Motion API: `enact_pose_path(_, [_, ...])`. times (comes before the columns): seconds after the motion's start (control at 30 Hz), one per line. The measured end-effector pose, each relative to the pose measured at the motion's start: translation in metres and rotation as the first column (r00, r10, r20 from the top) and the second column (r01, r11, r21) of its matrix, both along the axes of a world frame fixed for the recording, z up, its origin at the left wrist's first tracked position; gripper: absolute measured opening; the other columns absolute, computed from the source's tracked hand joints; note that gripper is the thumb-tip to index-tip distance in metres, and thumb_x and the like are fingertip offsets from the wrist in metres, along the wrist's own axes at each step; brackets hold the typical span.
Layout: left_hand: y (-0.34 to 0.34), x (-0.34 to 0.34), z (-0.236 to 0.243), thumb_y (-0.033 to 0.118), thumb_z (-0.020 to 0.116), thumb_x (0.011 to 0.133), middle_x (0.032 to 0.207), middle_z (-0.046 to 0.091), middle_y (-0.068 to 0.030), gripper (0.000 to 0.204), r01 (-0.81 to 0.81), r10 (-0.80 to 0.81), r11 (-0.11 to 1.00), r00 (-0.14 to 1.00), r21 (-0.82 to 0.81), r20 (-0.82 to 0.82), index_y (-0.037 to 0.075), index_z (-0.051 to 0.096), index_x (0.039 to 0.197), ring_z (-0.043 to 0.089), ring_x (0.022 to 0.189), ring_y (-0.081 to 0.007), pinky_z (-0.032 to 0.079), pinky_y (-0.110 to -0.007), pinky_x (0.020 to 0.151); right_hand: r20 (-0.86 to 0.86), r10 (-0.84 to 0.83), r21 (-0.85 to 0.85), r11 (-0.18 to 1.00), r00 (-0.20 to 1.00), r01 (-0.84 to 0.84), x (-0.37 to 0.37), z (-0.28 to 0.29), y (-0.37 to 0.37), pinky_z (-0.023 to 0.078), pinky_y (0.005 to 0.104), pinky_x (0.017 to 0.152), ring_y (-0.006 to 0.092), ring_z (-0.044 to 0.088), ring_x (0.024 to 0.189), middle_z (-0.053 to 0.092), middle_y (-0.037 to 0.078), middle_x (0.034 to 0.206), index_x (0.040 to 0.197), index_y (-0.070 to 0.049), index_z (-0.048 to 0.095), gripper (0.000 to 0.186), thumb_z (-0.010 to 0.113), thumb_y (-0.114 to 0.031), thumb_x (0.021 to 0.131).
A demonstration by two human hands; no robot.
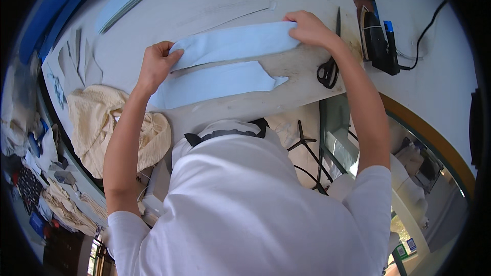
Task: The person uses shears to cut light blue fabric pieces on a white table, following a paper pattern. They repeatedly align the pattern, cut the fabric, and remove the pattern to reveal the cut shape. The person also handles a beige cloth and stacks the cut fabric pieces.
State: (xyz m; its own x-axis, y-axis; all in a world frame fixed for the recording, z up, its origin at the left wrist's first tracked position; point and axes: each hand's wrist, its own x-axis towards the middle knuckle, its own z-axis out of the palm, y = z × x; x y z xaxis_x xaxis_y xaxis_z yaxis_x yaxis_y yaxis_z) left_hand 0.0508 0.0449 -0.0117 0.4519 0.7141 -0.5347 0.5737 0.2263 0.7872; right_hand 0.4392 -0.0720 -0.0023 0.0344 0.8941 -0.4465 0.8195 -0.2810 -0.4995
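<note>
A long strip of light blue fabric (pixel 235 41) is stretched out between my hands, just over the pale table (pixel 215 106). My left hand (pixel 157 64) pinches its left end, thumb on top. At the right end, my right hand (pixel 309 29) grips the strip's upper corner with the fingers curled. A second light blue fabric piece (pixel 215 86) lies flat nearer to me, its right end cut to a ragged point. Black-handled scissors (pixel 328 73) rest by the table's right edge, partly under my right forearm, blades pointing away.
Stacked light blue fabric (pixel 135 0) lies at the far left. Grey offcuts (pixel 79 61) and a crumpled cream cloth (pixel 97 117) are on the left side. A black corded device (pixel 381 46) sits beyond the right edge. A dark metal stand (pixel 305 145) shows below the table.
</note>
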Motion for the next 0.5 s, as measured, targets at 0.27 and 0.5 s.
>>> enact_pose_path(0.27, [-0.003, -0.001, -0.014, 0.019, 0.069, 0.090, 0.084, 0.067, -0.0081, 0.032, 0.082, -0.005, 0.962, 0.959, 0.262, -0.284, -0.004, 0.067, 0.111, 0.060, 0.069, -0.0171, 0.050, -0.034, 0.063, 0.164, -0.277, 0.190, 0.951, 0.947, 0.245, 0.028, -0.017, -0.021, 0.054, 0.0376, 0.076, 0.0284, 0.069, 0.080, 0.072, 0.016, 0.088, 0.107, -0.003, 0.071, 0.039, 0.063, -0.028, 0.080])
enact_pose_path(0.5, [-0.055, 0.046, -0.014, 0.015, 0.060, 0.095, 0.154, 0.038, -0.0178, 0.051, 0.570, -0.389, 0.344, 0.810, 0.746, -0.439, 0.003, 0.048, 0.143, 0.036, 0.143, -0.0359, 0.027, -0.048, 0.119, -0.340, -0.712, 0.168, 0.597, 0.614, 0.785, -0.006, -0.046, -0.086, 0.051, 0.0246, 0.062, 0.0108, 0.063, 0.069, 0.070, 0.003, 0.083, 0.099, -0.001, 0.071, 0.017, 0.069, -0.016, 0.090])
